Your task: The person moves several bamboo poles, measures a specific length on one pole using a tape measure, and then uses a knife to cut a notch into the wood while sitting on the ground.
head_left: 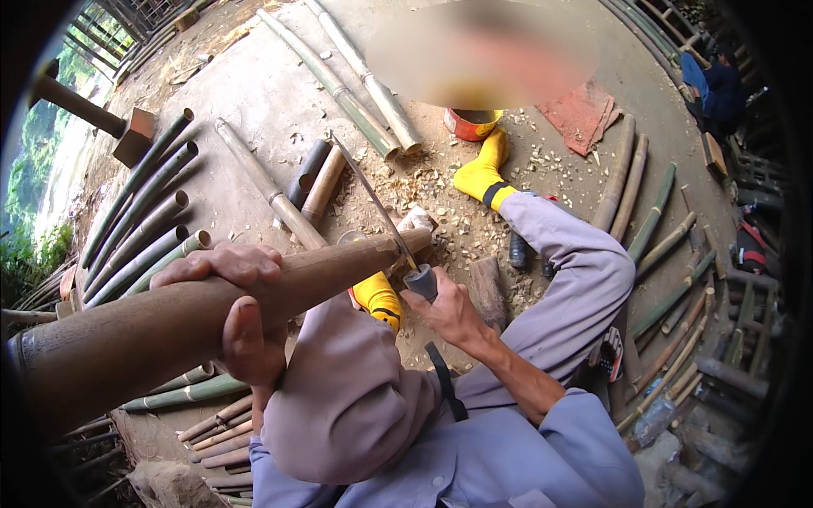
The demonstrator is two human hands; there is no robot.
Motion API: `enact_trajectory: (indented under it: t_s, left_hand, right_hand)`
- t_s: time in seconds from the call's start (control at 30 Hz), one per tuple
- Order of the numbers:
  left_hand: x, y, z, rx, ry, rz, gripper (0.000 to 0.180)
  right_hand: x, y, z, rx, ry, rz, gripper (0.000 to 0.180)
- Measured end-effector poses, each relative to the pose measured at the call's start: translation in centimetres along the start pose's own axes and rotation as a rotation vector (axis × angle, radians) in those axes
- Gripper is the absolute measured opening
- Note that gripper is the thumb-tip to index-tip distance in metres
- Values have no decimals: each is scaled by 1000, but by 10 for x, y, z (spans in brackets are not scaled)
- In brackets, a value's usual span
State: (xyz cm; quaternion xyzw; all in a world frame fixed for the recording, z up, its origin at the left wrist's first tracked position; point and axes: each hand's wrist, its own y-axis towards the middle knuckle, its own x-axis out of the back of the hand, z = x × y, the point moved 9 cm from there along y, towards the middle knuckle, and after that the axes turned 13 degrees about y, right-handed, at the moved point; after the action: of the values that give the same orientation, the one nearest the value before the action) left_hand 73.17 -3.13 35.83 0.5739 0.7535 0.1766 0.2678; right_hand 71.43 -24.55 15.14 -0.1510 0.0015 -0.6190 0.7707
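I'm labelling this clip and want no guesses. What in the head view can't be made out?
- A blurred patch at the top hides whatever lies beneath it.
- The near end of the brown bamboo pole, held by the left hand, runs into the dark rim.
- The right hand covers the blade's grey handle.
- The seated person, top right, is too small.

I see bamboo poles (140,229) fencing the left; bare ground (254,93) beyond lies open, wood chips (440,190) littering ahead.
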Motion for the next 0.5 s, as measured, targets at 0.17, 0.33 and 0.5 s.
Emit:
enact_trajectory:
  t_s: [0.17, 0.33, 0.5]
  left_hand:
    - [5, -2, -11, -24, -18, 37, 44]
    - [-7, 2, -2, 13, 0, 6, 51]
    - [5, -3, -6, 7, 33, -21, 50]
  right_hand:
    - [15, -28, 108, 385, 349, -66, 32]
    - [7, 5, -8, 20, -65, -8, 48]
    - [4, -22, 57, 93, 224, 18, 45]
